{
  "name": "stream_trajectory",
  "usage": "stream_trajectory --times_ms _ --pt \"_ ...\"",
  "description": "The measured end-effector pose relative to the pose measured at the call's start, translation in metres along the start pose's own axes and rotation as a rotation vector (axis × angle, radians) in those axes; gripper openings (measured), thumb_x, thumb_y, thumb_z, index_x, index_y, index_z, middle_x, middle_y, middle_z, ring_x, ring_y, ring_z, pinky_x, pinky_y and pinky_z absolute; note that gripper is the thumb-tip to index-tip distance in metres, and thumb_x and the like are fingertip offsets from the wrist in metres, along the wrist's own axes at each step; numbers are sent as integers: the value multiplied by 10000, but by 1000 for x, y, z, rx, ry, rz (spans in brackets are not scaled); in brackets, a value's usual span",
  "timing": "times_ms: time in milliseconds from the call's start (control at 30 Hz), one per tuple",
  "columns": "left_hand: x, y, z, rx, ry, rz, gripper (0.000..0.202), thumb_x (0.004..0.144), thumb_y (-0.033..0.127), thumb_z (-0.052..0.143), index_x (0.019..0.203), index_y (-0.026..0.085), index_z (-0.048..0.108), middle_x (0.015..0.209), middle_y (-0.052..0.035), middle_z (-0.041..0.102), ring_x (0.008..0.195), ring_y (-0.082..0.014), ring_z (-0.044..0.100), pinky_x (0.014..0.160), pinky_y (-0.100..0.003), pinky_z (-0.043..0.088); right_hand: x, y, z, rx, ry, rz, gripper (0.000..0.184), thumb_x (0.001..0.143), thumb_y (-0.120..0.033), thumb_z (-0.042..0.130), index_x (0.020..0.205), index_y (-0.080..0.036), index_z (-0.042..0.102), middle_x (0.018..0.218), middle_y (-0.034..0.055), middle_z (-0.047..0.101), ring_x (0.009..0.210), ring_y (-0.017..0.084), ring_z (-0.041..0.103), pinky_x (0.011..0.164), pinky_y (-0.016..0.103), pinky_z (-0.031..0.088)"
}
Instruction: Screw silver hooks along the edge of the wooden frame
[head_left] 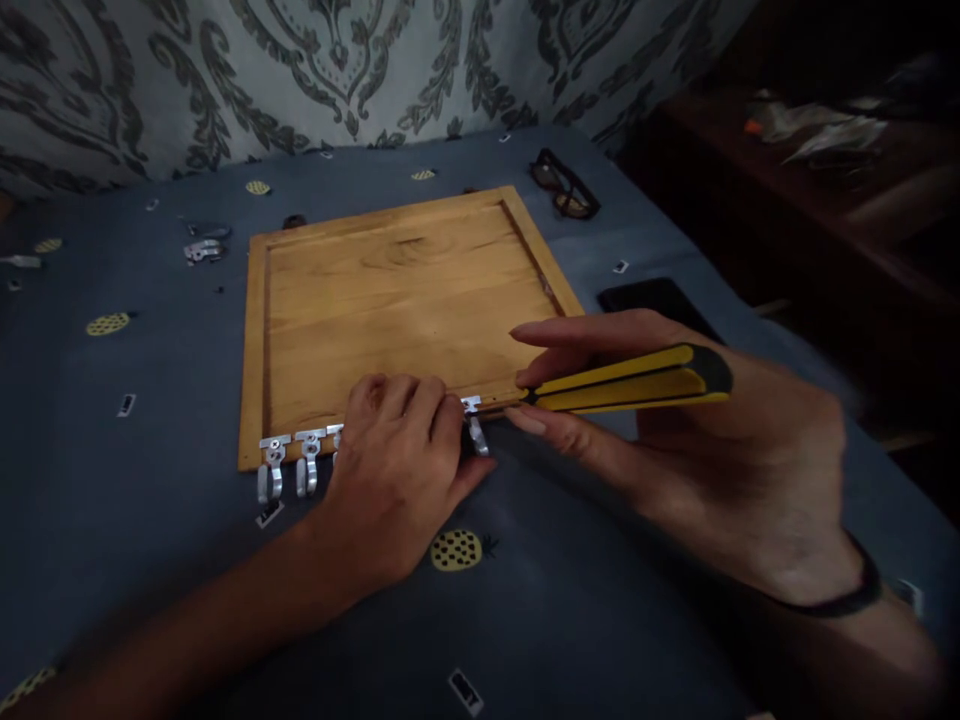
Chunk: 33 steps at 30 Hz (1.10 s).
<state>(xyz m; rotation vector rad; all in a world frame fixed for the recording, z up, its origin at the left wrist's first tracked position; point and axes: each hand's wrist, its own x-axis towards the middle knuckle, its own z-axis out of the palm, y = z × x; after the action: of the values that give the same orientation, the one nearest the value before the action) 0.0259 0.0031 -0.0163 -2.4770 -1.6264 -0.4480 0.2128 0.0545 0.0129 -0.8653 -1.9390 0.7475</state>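
A wooden board lies flat on a blue patterned cloth. Several small metal hooks are fixed along its near edge. My left hand rests curled over that edge, fingers pressed on a metal hook at the right. My right hand grips a yellow and black screwdriver, held almost level, its tip pointing left at that hook's plate.
A pair of glasses lies beyond the board's far right corner. A dark phone sits right of the board. Loose metal parts lie at the far left. A dark wooden surface with clutter stands on the right.
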Motion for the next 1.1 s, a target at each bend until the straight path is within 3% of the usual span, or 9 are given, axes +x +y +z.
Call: stream_trajectory --times_ms 67,233,333,433,467,600,800,933,1100 --pt "0 0 0 -8 9 0 308 913 417 748 969 118 704 934 -111 691 903 -319 627 857 -504 501 0 -5 -2 -10 23 4 341 851 -280 832 1179 -300 740 1058 -10 776 882 187 736 839 351 634" --pt "-1 0 0 -34 38 6 313 918 396 743 991 92 723 955 -125 704 889 -319 633 847 -503 504 1 -15 -9 -96 279 38 324 801 -275 853 1116 -296 780 962 13 743 831 185 675 828 377 594" --pt "0 0 -1 -43 33 4 309 911 381 749 997 85 728 945 -120 705 880 -326 637 827 -510 508 1 -16 -11 -154 354 96 165 812 -356 837 961 -301 790 899 28 718 811 205 668 846 437 567" --pt "0 0 -1 -47 29 4 302 921 376 734 1005 86 725 955 -124 703 884 -328 636 833 -519 511 2 -14 -11 -165 263 39 259 834 -337 813 1088 -332 763 952 6 737 780 196 676 759 429 595" --pt "0 1 -1 -49 24 3 295 926 373 727 1008 90 723 957 -123 702 888 -326 635 845 -522 512 2 -13 -11 -174 168 36 308 823 -296 826 1119 -340 752 966 -3 744 792 196 700 740 419 609" --pt "0 2 -1 -49 3 -14 272 940 368 701 1012 107 715 933 -115 692 887 -322 628 879 -531 514 2 -11 -10 -168 161 -68 261 865 -222 783 1100 -319 724 974 -13 757 805 178 738 703 368 620" --pt "2 1 -1 -29 -8 7 285 984 351 618 1024 83 707 930 -142 692 875 -330 626 860 -547 521 1 -7 -8 -112 94 -13 166 926 -261 740 1086 -264 695 1040 -17 764 831 127 743 787 268 658" --pt "2 -1 -2 -22 -26 19 279 1015 307 553 1036 72 702 895 -133 668 880 -323 623 874 -548 520 -4 -3 -5 -84 64 45 219 924 -249 748 1135 -233 691 1094 -1 762 885 125 759 816 243 660" --pt "1 -1 -2 -23 -39 23 324 1036 333 521 1074 66 701 899 -135 666 885 -324 620 877 -557 519 -5 -4 -2 -110 97 40 198 940 -254 736 1132 -235 690 1106 -6 762 920 116 755 830 219 653"
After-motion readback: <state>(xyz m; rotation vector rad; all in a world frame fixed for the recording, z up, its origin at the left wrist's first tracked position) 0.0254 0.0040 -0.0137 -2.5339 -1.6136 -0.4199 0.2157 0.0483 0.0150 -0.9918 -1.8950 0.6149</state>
